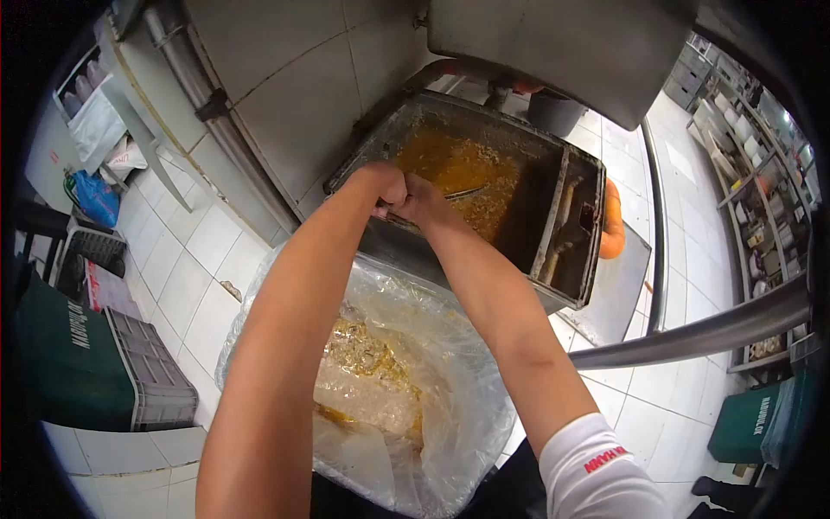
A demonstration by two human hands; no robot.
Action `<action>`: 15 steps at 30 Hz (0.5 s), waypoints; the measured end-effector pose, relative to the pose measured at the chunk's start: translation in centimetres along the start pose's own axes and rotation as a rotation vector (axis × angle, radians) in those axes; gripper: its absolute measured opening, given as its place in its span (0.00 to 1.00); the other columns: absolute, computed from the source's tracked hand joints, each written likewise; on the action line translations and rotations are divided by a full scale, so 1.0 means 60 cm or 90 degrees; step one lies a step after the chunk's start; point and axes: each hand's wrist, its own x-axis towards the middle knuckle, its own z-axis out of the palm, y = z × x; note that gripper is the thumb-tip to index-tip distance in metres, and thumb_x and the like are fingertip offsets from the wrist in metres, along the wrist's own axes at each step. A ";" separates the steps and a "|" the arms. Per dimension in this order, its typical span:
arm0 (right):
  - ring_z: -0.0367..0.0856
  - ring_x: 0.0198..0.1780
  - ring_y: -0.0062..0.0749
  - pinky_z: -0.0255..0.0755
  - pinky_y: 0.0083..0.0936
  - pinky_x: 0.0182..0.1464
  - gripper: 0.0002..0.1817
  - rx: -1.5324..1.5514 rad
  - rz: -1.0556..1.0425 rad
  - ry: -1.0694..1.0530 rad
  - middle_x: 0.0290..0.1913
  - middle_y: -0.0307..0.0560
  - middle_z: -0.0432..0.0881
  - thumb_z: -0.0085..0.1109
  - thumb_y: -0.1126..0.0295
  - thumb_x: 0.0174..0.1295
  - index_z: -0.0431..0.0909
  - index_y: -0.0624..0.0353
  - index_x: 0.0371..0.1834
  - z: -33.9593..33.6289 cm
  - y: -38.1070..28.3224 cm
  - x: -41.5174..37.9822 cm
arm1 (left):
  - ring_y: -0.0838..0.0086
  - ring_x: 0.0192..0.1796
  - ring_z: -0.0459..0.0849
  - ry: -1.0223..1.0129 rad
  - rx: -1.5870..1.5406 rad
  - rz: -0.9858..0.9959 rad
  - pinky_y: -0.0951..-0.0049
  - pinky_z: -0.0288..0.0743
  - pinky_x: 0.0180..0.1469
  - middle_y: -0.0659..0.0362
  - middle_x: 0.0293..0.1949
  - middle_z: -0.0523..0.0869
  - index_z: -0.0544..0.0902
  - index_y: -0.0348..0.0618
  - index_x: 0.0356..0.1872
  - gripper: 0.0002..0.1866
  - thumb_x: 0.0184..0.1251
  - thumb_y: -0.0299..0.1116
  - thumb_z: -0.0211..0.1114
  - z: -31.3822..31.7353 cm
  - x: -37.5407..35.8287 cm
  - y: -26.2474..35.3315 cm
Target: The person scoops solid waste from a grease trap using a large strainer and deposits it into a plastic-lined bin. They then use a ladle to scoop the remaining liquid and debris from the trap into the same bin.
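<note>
plastic-lined bin nearest, both hands with fingers closed on tool handle, above greasy metal box

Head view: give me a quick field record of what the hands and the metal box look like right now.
left hand: closed on a thin tool handle at the near rim of the metal box
right hand: closed beside the left, same grip spot
tool: only a thin strip shows, reaching into the box
box contents: orange-brown sludge in the large compartment
side compartment: narrow and dark, contents unclear
below arms: bin lined with a clear plastic bag, yellowish residue inside
</note>
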 end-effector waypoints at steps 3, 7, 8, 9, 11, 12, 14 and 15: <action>0.78 0.40 0.44 0.72 0.33 0.39 0.16 -0.055 0.019 0.005 0.37 0.58 0.79 0.56 0.64 0.50 0.75 0.62 0.40 0.015 0.124 0.057 | 0.71 0.21 0.79 0.035 0.265 0.064 0.71 0.74 0.24 0.55 0.22 0.79 0.77 0.38 0.19 0.06 0.45 0.30 0.61 0.003 -0.004 0.007; 0.76 0.35 0.42 0.72 0.34 0.37 0.11 0.744 0.452 0.254 0.34 0.55 0.76 0.50 0.70 0.53 0.71 0.66 0.37 0.030 -0.044 0.030 | 0.64 0.43 0.81 0.188 0.405 0.088 0.68 0.75 0.43 0.50 0.39 0.82 0.81 0.41 0.38 0.15 0.47 0.34 0.62 0.024 -0.021 0.009; 0.75 0.34 0.42 0.72 0.34 0.36 0.09 0.772 0.442 0.229 0.33 0.54 0.74 0.47 0.73 0.54 0.69 0.66 0.36 0.031 -0.044 0.032 | 0.62 0.43 0.82 0.214 0.393 0.107 0.67 0.76 0.42 0.48 0.38 0.82 0.82 0.39 0.35 0.13 0.46 0.31 0.62 0.027 -0.021 0.009; 0.74 0.33 0.42 0.72 0.34 0.36 0.08 0.796 0.433 0.203 0.32 0.54 0.72 0.44 0.75 0.55 0.68 0.67 0.35 0.027 -0.045 0.034 | 0.60 0.43 0.82 0.239 0.378 0.127 0.66 0.76 0.42 0.47 0.36 0.83 0.83 0.37 0.33 0.11 0.46 0.28 0.62 0.031 -0.019 0.011; 0.74 0.33 0.42 0.72 0.34 0.36 0.08 0.825 0.449 0.229 0.32 0.55 0.72 0.44 0.75 0.54 0.68 0.68 0.35 0.024 -0.077 0.029 | 0.61 0.45 0.81 0.266 0.332 0.087 0.66 0.76 0.43 0.48 0.39 0.82 0.82 0.38 0.35 0.12 0.47 0.29 0.62 0.040 -0.020 0.018; 0.74 0.33 0.42 0.72 0.34 0.36 0.08 0.850 0.467 0.250 0.33 0.56 0.73 0.45 0.75 0.54 0.69 0.68 0.34 0.024 -0.076 0.024 | 0.61 0.46 0.81 0.293 0.282 0.044 0.66 0.75 0.44 0.49 0.41 0.82 0.82 0.39 0.38 0.13 0.49 0.29 0.61 0.043 -0.025 0.023; 0.74 0.33 0.43 0.72 0.35 0.36 0.07 0.563 0.273 0.201 0.33 0.56 0.73 0.45 0.76 0.54 0.69 0.69 0.34 0.016 -0.048 -0.003 | 0.61 0.47 0.80 0.284 0.280 0.010 0.66 0.75 0.45 0.50 0.44 0.81 0.81 0.39 0.40 0.14 0.51 0.30 0.61 0.045 -0.034 0.041; 0.74 0.33 0.44 0.71 0.36 0.35 0.07 0.272 0.080 0.141 0.33 0.57 0.73 0.45 0.76 0.55 0.70 0.70 0.33 0.010 -0.038 -0.012 | 0.61 0.49 0.80 0.279 0.278 -0.023 0.66 0.75 0.46 0.51 0.47 0.80 0.80 0.40 0.43 0.14 0.53 0.30 0.60 0.045 -0.035 0.047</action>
